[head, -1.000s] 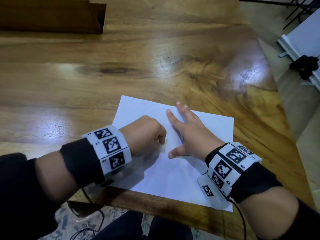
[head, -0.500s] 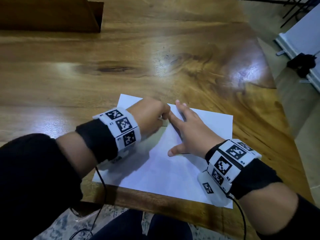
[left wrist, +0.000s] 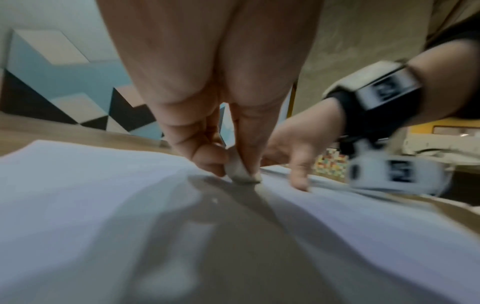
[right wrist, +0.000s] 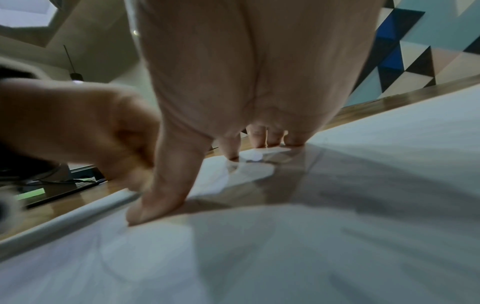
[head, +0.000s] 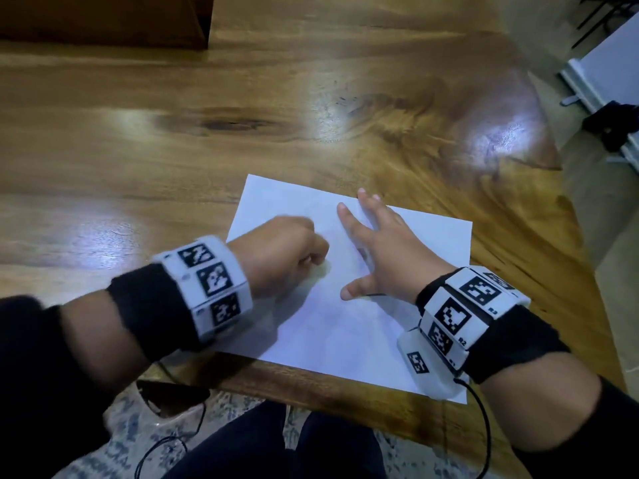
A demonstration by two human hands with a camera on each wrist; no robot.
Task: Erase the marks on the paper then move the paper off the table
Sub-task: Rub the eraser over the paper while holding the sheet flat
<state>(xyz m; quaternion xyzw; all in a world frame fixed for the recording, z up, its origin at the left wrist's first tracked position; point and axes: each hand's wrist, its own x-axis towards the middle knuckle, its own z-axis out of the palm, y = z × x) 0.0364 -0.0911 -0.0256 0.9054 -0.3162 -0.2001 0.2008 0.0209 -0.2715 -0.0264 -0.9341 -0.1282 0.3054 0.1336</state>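
A white sheet of paper (head: 345, 326) lies at the near edge of the wooden table (head: 311, 98), its near right corner over the edge. My left hand (head: 294, 254) is curled into a fist on the paper and pinches a small white eraser (left wrist: 240, 170) whose end touches the sheet (left wrist: 78, 185). My right hand (head: 380, 250) lies flat on the paper with fingers spread, thumb out to the left, pressing the sheet (right wrist: 363, 164) down. A short dark mark (head: 363, 252) shows by the right hand. In the right wrist view the left hand (right wrist: 85, 127) is blurred.
A dark wooden box (head: 103, 19) stands at the table's far left. Beyond the table's right edge are a floor and a white board with a black object (head: 612, 129). Cables (head: 166, 444) hang below the near edge, above a patterned rug.
My left hand with the eraser has slid back toward me and leftward from beside the right fingertips. The right hand has stayed pressed on the paper.
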